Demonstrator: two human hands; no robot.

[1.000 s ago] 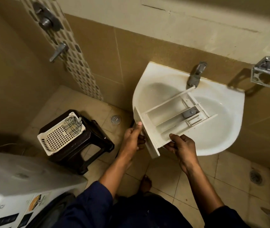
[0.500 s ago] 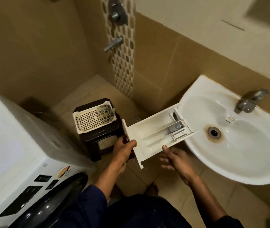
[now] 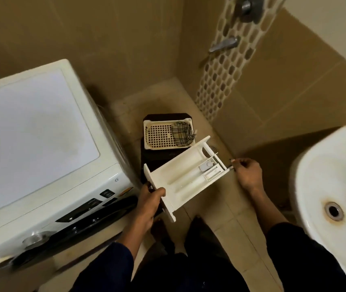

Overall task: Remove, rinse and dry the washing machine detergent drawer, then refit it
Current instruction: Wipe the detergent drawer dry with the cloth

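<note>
The white detergent drawer (image 3: 185, 174) is held in the air above the floor, between the washing machine (image 3: 41, 148) on the left and the sink (image 3: 334, 192) on the right. My left hand (image 3: 150, 200) grips its front panel end from below, thumb on the inside. My right hand (image 3: 249, 172) is at the drawer's rear right corner with fingers loosely bent; whether it touches the drawer I cannot tell. A checked cloth (image 3: 182, 133) lies in a white perforated basket (image 3: 159, 134) just beyond the drawer.
The basket sits on a dark stool (image 3: 146, 163) under the drawer's far end. Tiled walls close the corner, with a tap (image 3: 223, 46) on the mosaic strip. My legs and feet stand on the beige floor tiles below the drawer.
The drawer has left the sink and swung left toward the washing machine. My right hand has slid from the drawer's near side to its rear corner. The view has turned left.
</note>
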